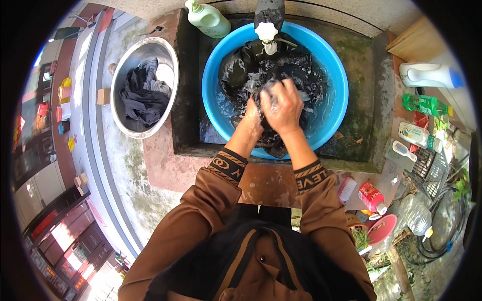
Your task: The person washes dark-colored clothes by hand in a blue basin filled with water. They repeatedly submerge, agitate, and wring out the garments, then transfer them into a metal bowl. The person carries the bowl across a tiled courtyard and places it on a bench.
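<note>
Before me a blue plastic basin [340,109] stands in a stone sink [354,75], holding water and wet dark cloth [241,67]. My left hand [251,117] and my right hand [283,105] come together over the middle of the basin. Bunched dark fabric is gripped between them, wet and blurred by motion. The fingers of the left hand are partly hidden behind the right one and the cloth. A tap with a white handle [266,32] juts over the basin's far rim.
On the left ledge sits a metal basin [117,113] of dark and striped clothes [145,99]. A pale green pump bottle [209,20] stands at the back left. Along the right ledge are a scrubbing brush [347,189], a red bottle [372,197], a green bottle [425,104] and a white jug [427,75].
</note>
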Action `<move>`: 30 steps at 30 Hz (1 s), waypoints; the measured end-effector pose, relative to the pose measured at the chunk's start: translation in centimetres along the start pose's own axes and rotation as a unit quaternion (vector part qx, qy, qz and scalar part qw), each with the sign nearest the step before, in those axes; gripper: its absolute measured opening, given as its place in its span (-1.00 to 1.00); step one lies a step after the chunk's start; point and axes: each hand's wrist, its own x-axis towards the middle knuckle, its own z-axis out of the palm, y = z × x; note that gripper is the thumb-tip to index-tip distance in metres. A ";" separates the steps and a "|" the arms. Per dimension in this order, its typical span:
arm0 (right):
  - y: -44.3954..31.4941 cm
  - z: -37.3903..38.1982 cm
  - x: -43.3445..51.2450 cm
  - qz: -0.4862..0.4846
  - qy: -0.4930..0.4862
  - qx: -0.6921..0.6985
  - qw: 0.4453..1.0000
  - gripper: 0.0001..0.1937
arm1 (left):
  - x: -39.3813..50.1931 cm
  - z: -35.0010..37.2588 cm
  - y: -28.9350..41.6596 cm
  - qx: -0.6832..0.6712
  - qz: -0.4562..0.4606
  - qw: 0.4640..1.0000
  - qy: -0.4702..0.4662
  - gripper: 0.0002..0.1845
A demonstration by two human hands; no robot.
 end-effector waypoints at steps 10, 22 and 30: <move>9.9 -0.3 -1.7 0.230 -0.067 -0.164 0.957 -0.34 | 2.5 0.6 3.0 0.546 0.255 0.797 0.044 -0.07; 6.8 2.1 -0.6 0.241 -0.057 -0.023 0.969 -0.73 | 7.0 -1.7 2.1 0.223 -0.054 0.972 -0.046 0.03; -1.2 1.1 0.3 -0.019 0.001 0.028 0.999 -0.83 | 0.9 0.1 3.0 0.125 0.011 0.992 0.000 -0.72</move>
